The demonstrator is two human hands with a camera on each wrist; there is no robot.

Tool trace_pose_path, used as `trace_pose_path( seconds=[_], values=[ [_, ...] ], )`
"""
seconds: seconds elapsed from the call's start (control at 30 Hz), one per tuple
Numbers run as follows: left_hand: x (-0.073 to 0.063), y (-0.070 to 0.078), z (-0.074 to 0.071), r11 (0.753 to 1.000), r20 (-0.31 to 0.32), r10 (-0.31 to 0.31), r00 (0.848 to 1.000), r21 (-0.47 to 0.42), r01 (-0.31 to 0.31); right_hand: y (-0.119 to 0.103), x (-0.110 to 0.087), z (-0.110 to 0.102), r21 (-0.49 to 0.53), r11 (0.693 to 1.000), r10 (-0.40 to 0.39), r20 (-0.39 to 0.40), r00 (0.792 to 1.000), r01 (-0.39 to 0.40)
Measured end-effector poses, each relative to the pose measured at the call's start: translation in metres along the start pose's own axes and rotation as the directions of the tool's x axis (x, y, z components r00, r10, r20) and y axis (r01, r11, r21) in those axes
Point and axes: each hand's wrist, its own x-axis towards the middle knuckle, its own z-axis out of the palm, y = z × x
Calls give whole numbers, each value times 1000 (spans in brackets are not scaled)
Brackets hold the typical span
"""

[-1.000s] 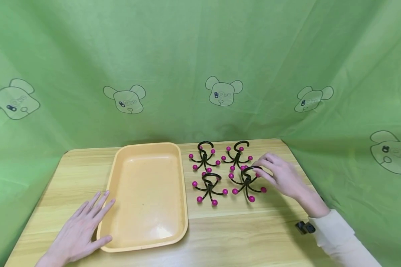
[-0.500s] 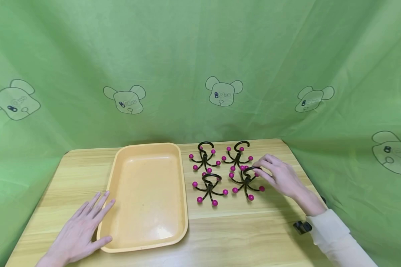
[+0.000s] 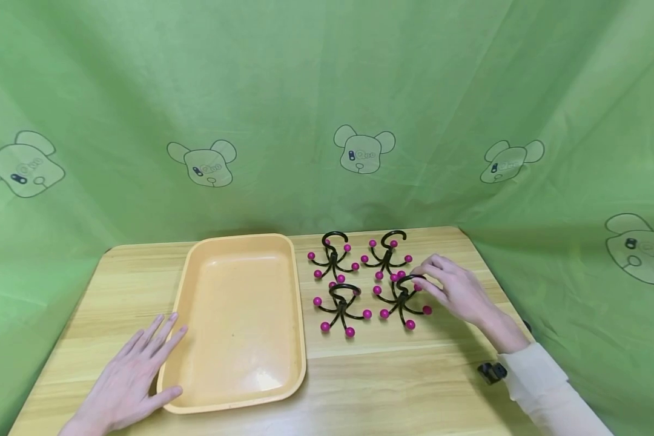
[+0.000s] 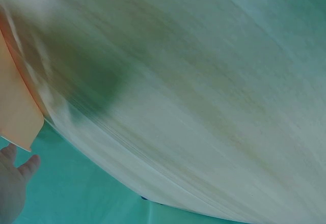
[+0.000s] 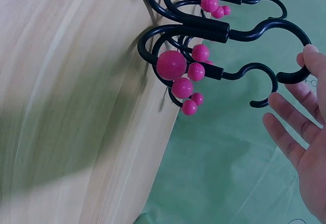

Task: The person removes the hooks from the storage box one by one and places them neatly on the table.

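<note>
My left hand point(image 3: 128, 375) lies spread at the left rim of an orange tray point(image 3: 300, 339), fingertips over its edge; a bit of it shows in the left wrist view. My right hand point(image 3: 455, 290) pinches the top hook of a black multi-arm hook hanger point(image 3: 402, 297) with pink ball tips, the front right of the group. In the right wrist view this hanger's hook point(image 5: 265, 28) sits between thumb and index finger, the other fingers extended. Similar hangers stand close by: one front left point(image 3: 342, 307), one back left point(image 3: 333, 259), one back right point(image 3: 387, 257).
A wooden table point(image 3: 370, 387) carries the tray on the left and the hangers on the right. Green cloth point(image 3: 283, 109) with printed bear heads hangs behind and at both sides. A small black device point(image 3: 492, 372) is at my right wrist.
The pinched hanger has shifted very slightly with my right hand, its balls now lying a little lower than half a second ago. My left hand and the tray stay in place.
</note>
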Motion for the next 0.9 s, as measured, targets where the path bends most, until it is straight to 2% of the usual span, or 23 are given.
trace_pose_path(
  seconds=[0.63, 0.9],
  values=[
    [2, -4, 2, 1000, -15, 22, 1000, 2, -22, 3, -1, 0, 7, 999, 42, 35, 999, -42],
    [4, -6, -1, 1000, -3, 23, 1000, 7, -23, 2, 2, -12, 38, 997, 60, 49, 997, -62]
  ],
)
